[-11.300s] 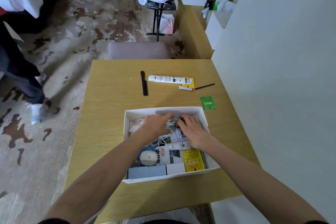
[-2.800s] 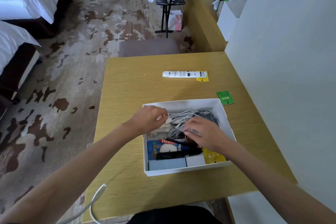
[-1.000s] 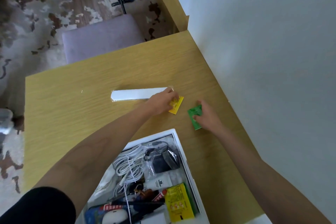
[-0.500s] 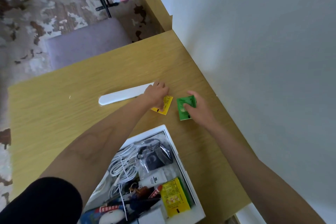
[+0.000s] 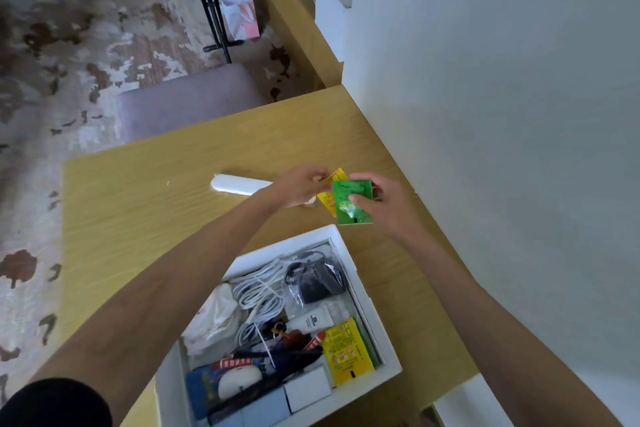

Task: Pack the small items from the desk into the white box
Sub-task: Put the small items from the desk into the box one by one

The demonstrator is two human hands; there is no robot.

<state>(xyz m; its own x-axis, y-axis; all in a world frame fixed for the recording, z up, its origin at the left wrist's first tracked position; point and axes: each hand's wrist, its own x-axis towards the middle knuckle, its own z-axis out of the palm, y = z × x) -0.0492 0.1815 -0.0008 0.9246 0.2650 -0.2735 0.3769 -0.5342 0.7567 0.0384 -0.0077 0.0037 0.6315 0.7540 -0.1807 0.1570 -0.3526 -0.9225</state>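
My left grip (image 5: 299, 185) pinches the yellow sachet (image 5: 327, 202) by its top edge between thumb and fingertips. My right grip (image 5: 388, 208) is curled round the green sachet (image 5: 344, 192), thumb across its face. Both sachets appear lifted clear of the desk (image 5: 156, 201), just beyond the far edge of the white box (image 5: 284, 243), the green one overlapping the yellow. The neat way, I judge, is to stack the two flat in one grip (they look like thin, slippery foil, so a firm pinch near the middle beats a corner hold). Then I slide them edge-first down the box's right wall, beside the yellow packet (image 5: 348, 348) lying there. Dropping them on the white cable (image 5: 259, 291) would, I think, leave them riding up. Stacking also frees a grip for the long white tube (image 5: 239, 184), which lies on the desk behind my left wrist and, as I read it, is the last thing to pack.
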